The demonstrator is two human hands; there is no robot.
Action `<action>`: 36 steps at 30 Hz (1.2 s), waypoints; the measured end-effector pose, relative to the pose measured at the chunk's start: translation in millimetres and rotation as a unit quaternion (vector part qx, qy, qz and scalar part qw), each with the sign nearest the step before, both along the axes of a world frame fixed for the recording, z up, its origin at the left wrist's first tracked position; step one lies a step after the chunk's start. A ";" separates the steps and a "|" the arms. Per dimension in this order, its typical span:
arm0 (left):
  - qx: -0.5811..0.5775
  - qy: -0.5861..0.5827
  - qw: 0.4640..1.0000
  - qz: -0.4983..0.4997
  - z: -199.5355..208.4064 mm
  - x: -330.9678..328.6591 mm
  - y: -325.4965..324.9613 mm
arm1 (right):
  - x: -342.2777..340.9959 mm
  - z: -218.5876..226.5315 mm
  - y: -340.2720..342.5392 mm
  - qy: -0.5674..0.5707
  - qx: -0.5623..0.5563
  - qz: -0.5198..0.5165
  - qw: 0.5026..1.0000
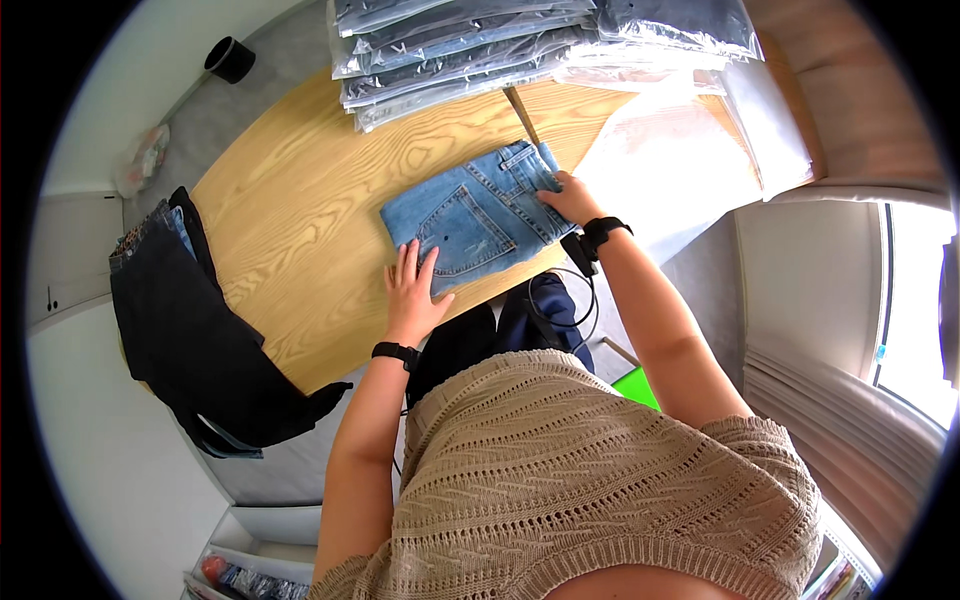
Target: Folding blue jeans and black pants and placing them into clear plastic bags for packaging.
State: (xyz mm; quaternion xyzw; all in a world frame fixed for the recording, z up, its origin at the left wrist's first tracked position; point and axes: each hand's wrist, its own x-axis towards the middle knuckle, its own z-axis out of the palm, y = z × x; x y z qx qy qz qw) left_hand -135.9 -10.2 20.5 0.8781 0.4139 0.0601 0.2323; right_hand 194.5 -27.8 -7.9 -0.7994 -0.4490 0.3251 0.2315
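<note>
A folded pair of blue denim jeans (465, 215) lies on the wooden table, with a back pocket and belt loops facing up. My left hand (412, 295) rests at the near left edge of the jeans, its fingers spread and flat on the cloth, holding nothing. At the waistband end on the right, my right hand (572, 200) has its fingers closed on the edge of the denim. Part of that grip is hidden under the hand.
Clear-bagged folded garments (450, 60) are stacked at the table's far side. Transparent plastic bags (670, 150) lie to the right in bright glare. Dark trousers (190, 320) drape over the left end of the wooden table (300, 180). A black bin (230, 60) stands on the floor beyond.
</note>
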 end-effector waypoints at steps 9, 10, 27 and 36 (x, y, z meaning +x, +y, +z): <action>-0.025 0.000 1.000 0.017 -15.1 -9.7 -0.2 | -24.6 7.6 3.4 0.072 -0.026 0.038 0.996; -0.014 0.012 1.000 0.014 -13.0 -21.3 0.6 | -37.4 8.8 2.4 0.073 -0.034 0.043 0.996; -0.054 0.022 0.992 0.113 -11.4 -133.2 -5.1 | -90.1 -3.5 62.8 0.106 -0.012 0.203 0.973; -0.034 0.012 0.991 0.126 -16.6 -133.8 -4.1 | -86.1 -13.5 85.5 0.043 -0.067 0.249 0.965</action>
